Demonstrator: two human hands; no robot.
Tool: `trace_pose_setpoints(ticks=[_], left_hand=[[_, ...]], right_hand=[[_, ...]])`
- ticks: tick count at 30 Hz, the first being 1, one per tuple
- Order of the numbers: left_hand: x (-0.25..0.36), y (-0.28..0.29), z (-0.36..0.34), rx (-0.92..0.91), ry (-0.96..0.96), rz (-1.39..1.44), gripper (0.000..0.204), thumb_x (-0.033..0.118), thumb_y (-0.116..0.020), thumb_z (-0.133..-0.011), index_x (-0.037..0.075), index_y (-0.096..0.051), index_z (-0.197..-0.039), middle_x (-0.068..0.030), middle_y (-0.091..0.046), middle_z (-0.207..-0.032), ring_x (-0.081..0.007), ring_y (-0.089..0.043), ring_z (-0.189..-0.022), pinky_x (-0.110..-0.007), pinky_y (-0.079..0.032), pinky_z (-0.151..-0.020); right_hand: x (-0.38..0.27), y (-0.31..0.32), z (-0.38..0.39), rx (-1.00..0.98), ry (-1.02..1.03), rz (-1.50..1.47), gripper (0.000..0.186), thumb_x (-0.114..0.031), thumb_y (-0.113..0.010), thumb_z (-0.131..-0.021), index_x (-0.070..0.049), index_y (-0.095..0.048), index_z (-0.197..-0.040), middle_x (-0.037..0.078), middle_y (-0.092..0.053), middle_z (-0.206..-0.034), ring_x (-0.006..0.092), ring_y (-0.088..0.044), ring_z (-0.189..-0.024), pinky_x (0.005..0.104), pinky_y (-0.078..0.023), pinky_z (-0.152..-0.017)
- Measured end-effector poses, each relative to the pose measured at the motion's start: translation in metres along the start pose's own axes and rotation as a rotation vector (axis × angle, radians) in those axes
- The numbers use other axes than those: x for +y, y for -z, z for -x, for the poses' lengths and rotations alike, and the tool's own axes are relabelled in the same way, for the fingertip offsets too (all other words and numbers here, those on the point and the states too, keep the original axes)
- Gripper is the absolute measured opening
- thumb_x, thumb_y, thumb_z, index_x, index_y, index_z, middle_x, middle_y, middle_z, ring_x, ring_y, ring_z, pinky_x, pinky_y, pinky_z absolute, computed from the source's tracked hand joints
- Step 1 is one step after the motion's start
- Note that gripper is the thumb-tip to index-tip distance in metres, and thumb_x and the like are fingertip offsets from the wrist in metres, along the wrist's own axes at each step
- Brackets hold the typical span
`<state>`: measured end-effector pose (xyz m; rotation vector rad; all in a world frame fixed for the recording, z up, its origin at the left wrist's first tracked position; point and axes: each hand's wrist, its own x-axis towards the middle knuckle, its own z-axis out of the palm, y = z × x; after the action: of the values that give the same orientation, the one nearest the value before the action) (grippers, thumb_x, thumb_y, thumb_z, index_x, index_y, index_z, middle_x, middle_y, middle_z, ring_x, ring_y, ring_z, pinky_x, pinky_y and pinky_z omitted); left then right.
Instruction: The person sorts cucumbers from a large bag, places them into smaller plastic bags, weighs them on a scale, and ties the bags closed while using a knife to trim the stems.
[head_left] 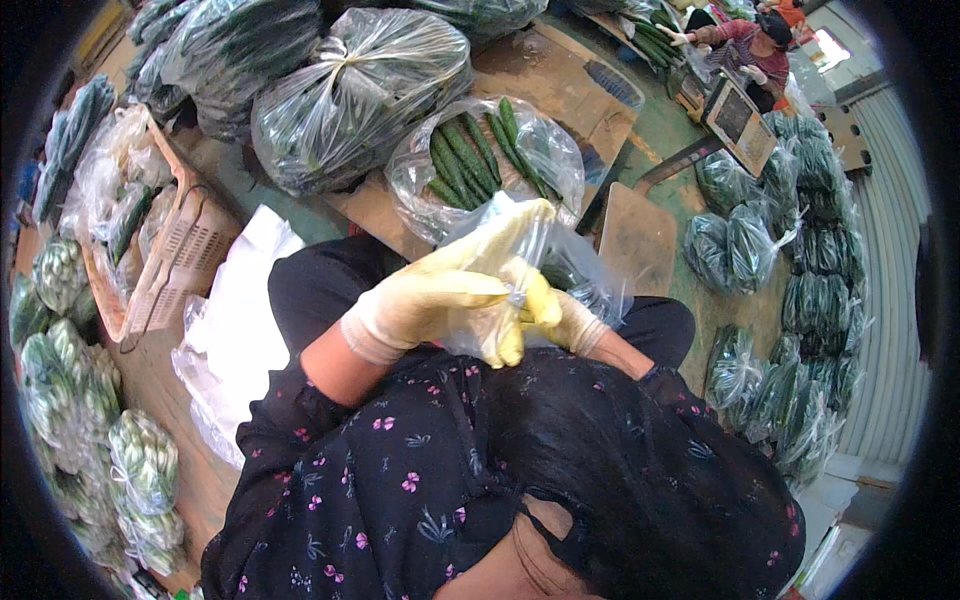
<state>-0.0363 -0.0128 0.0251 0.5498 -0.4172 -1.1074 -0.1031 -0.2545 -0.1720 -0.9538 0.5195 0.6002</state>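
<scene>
My left hand (430, 290), in a yellow-palmed glove, grips the gathered upper part of a clear plastic bag (590, 280) above my lap. My gloved right hand (555, 315) is closed on the same bag, its fingers bunched around the crumpled neck; dark green produce shows through the plastic behind that hand. Just beyond my hands, several long, bumpy cucumbers (465, 160) lie in an open clear bag (410, 195) on a brown board (535, 65).
Stuffed bags (355, 100) sit at the back; a peach crate (170, 280) and white sheets (225, 330) are left. Bagged green bundles (815, 310) line the right, near a scale (735, 125) and a low stool (635, 235). A gloved co-worker (750, 55) is at the top right.
</scene>
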Motion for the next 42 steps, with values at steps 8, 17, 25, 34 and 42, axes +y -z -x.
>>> trace_pose_setpoints(ticks=[8,17,25,34,42], left_hand=[[0.021,0.043,0.046,0.066,-0.054,0.216,0.097,0.025,-0.069,-0.071,0.006,-0.007,-0.143,-0.0317,-0.058,-0.092,-0.0358,-0.064,-0.057,-0.036,-0.054,-0.047],[0.024,0.071,0.025,-0.037,-0.007,0.276,0.108,0.03,-0.074,-0.066,0.004,-0.002,-0.143,-0.0357,-0.055,-0.094,-0.0358,-0.062,-0.057,-0.035,-0.054,-0.049],[0.034,0.097,0.011,-0.104,0.009,0.465,0.113,0.024,-0.076,-0.065,0.006,0.006,-0.141,-0.0374,-0.054,-0.093,-0.0383,-0.063,-0.06,-0.039,-0.054,-0.049],[0.04,0.106,0.011,-0.074,0.053,0.483,0.124,0.025,-0.081,-0.059,0.007,0.012,-0.14,-0.0366,-0.055,-0.097,-0.0385,-0.064,-0.065,-0.038,-0.054,-0.053],[0.043,0.104,0.009,-0.036,0.02,0.483,0.121,0.019,-0.077,-0.06,0.003,0.012,-0.139,-0.0363,-0.054,-0.099,-0.0382,-0.064,-0.067,-0.037,-0.054,-0.056]], right_hand=[[-0.115,0.036,0.055,-0.093,-0.284,1.141,0.058,-0.037,-0.066,-0.08,-0.005,-0.052,-0.125,0.011,-0.059,-0.116,0.0163,-0.054,-0.106,0.033,-0.046,-0.084],[-0.204,-0.045,-0.054,-0.147,-0.053,0.886,0.027,-0.019,-0.054,-0.087,-0.005,-0.061,-0.109,0.004,-0.066,-0.09,0.011,-0.061,-0.074,0.0228,-0.048,-0.063],[-0.172,0.097,-0.219,0.471,0.232,0.305,0.04,-0.011,-0.065,-0.076,-0.011,-0.045,-0.111,0.008,-0.059,-0.075,0.0205,-0.057,-0.057,0.0353,-0.048,-0.051],[-0.167,0.058,-0.215,0.882,0.12,1.371,0.115,-0.04,-0.081,-0.057,-0.011,-0.011,-0.142,0.021,-0.032,-0.139,0.0363,-0.04,-0.123,0.0399,-0.037,-0.1],[-0.18,0.043,-0.218,0.861,0.025,1.541,0.112,-0.03,-0.082,-0.059,-0.017,-0.009,-0.143,0.024,-0.041,-0.128,0.0384,-0.048,-0.113,0.042,-0.043,-0.092]])
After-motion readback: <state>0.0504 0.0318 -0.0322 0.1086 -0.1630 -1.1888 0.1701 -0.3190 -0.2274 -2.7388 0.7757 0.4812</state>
